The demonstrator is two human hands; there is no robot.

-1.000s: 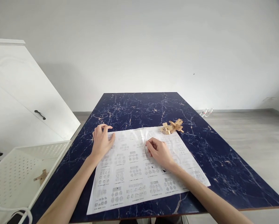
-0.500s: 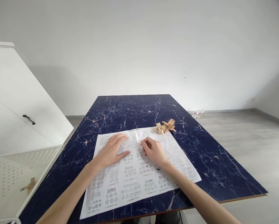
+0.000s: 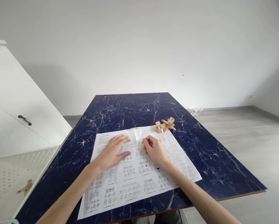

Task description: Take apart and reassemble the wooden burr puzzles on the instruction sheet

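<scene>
A large creased paper sheet [image 3: 139, 179], covered with rows of printed diagrams and small text, lies spread at the near side of the table. My left hand [image 3: 113, 151] rests flat on its upper left part, fingers stretched out and thumb apart. To the right of the centre fold, my right hand [image 3: 155, 151] lies on the paper with its fingers curled into a loose fist; nothing shows in it. Just beyond that hand, at the sheet's far right corner, sit two wooden interlocking puzzles, a blocky one [image 3: 159, 127] and a crossed-bar one [image 3: 169, 123], touching or nearly so.
The dark blue marbled table [image 3: 127, 109] reaches toward a pale wall. On the left stand a white cabinet [image 3: 25, 93] with a black handle and a white perforated basket [image 3: 4, 174] holding another wooden piece [image 3: 25, 187]. Grey floor [image 3: 237, 130] lies to the right.
The view has shifted slightly. My left fingers appear a touch farther right on the sheet, and my right hand keeps almost the same curled pose. The wooden puzzles stay at the corner.
</scene>
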